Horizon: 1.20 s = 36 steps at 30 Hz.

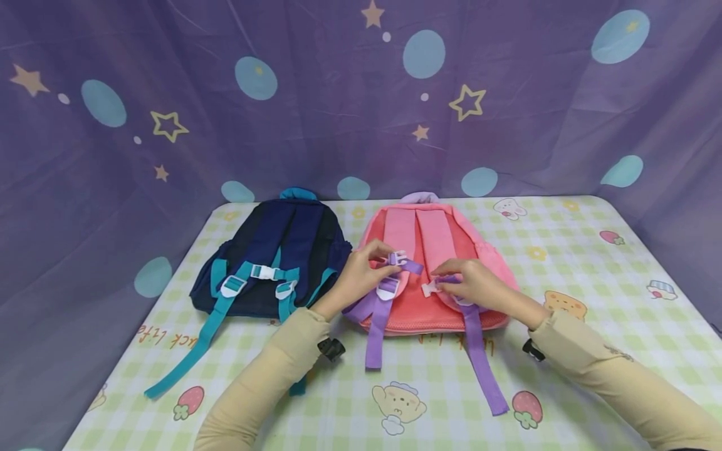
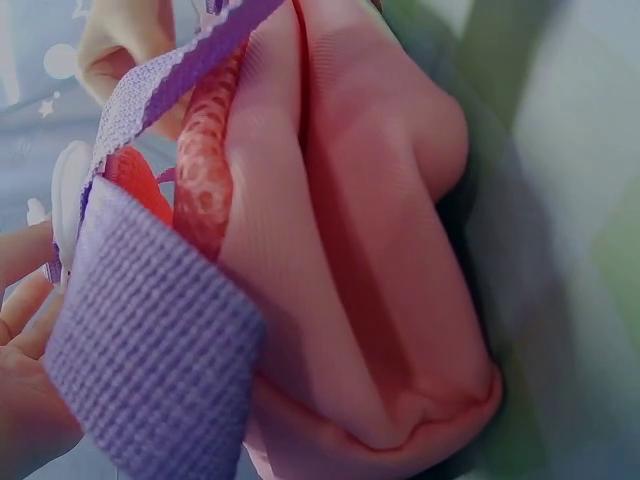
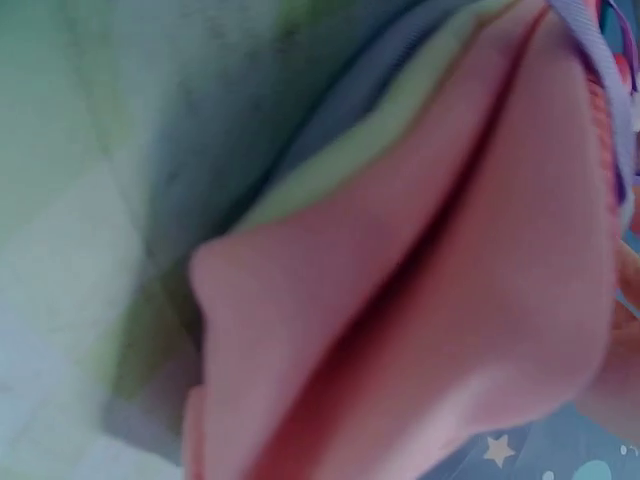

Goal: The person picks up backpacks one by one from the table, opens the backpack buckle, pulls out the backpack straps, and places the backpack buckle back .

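A pink backpack (image 1: 406,313) lies on the table with its shoulder straps facing up. My left hand (image 1: 361,275) pinches one half of its chest-strap buckle (image 1: 397,258), a pale piece on purple webbing (image 1: 413,267). Opposite it, my right hand (image 1: 479,283) pinches the purple webbing at the other buckle half (image 1: 430,288), which is pale pink. A gap separates the two halves. In the left wrist view a purple strap (image 2: 160,330) hangs in front of the pink bag side (image 2: 380,230). The right wrist view shows mostly the bag's other side (image 3: 430,300).
A navy backpack (image 1: 237,307) lies to the left, its white chest buckle (image 1: 264,272) joined across teal straps. Loose purple strap ends (image 1: 375,351) trail toward the front. A checkered cloth (image 1: 462,394) covers the table, and a purple curtain (image 1: 338,125) hangs behind.
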Motion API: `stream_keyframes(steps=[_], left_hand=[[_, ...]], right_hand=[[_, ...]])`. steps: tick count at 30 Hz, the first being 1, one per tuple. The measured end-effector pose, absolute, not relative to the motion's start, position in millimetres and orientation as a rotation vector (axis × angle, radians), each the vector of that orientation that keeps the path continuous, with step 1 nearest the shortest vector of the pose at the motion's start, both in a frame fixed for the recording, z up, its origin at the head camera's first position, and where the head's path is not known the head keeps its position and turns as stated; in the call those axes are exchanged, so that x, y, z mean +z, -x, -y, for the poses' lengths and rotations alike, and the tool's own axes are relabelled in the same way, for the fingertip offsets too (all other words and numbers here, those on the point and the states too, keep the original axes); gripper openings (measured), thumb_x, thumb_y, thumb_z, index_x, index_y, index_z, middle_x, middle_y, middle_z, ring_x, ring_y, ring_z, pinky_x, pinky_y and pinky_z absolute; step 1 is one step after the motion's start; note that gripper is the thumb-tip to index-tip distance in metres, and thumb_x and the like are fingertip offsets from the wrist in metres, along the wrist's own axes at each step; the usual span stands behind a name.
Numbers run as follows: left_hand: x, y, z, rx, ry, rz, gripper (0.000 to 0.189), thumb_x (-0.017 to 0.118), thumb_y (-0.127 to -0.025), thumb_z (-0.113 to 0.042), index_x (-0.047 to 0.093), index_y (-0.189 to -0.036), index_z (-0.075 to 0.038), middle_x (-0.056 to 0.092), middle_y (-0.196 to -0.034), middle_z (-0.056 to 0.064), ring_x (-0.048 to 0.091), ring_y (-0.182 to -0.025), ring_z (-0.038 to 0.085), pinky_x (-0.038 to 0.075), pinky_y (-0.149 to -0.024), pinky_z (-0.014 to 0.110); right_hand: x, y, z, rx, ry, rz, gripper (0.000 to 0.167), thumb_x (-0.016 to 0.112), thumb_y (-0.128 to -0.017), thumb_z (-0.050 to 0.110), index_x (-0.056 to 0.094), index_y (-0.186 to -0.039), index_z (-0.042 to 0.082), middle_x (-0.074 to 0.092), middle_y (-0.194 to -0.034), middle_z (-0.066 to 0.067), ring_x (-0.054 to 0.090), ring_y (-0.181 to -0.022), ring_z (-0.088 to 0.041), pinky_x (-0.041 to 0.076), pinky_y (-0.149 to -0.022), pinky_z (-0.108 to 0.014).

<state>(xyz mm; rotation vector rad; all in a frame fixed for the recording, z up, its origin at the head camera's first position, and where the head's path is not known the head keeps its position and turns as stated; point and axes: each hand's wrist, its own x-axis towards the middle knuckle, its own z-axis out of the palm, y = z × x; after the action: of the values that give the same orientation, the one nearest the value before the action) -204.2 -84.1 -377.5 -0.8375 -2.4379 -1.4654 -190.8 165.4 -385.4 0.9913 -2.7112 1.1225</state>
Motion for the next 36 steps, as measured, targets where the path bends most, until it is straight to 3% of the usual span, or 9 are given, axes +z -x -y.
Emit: stream_keyframes(steps=[15, 22, 36], left_hand=[[-378, 205, 85, -1.493, 0.903, 2.411, 0.022, 0.077, -0.081, 0.002, 0.065, -0.1, 0.004, 0.072, -0.097, 0.019, 0.069, -0.087, 0.031, 0.056, -0.081, 0.042], [-379, 204, 85, -1.492, 0.923, 2.412, 0.022, 0.076, -0.082, 0.001, 0.067, -0.102, 0.003, 0.072, -0.098, 0.018, 0.069, -0.088, 0.028, 0.056, -0.081, 0.04], [-381, 203, 83, -1.546, 0.929, 2.433, 0.024, 0.075, -0.083, 0.001, 0.065, -0.105, 0.002, 0.071, -0.102, 0.016, 0.069, -0.086, 0.026, 0.055, -0.081, 0.036]], right_hand=[[-367, 195, -157, 1.316, -0.884, 2.727, 0.022, 0.068, -0.089, 0.004, 0.071, -0.109, -0.005, 0.071, -0.105, -0.014, 0.066, -0.102, -0.032, 0.051, -0.09, -0.049], [-367, 200, -147, 1.422, -0.872, 2.727, 0.025, 0.065, -0.09, 0.001, 0.068, -0.113, -0.008, 0.07, -0.107, -0.019, 0.066, -0.101, -0.035, 0.052, -0.088, -0.049], [-368, 207, -135, 1.405, -0.91, 2.71, 0.022, 0.066, -0.088, -0.003, 0.069, -0.109, -0.011, 0.071, -0.103, -0.02, 0.067, -0.097, -0.034, 0.053, -0.086, -0.046]])
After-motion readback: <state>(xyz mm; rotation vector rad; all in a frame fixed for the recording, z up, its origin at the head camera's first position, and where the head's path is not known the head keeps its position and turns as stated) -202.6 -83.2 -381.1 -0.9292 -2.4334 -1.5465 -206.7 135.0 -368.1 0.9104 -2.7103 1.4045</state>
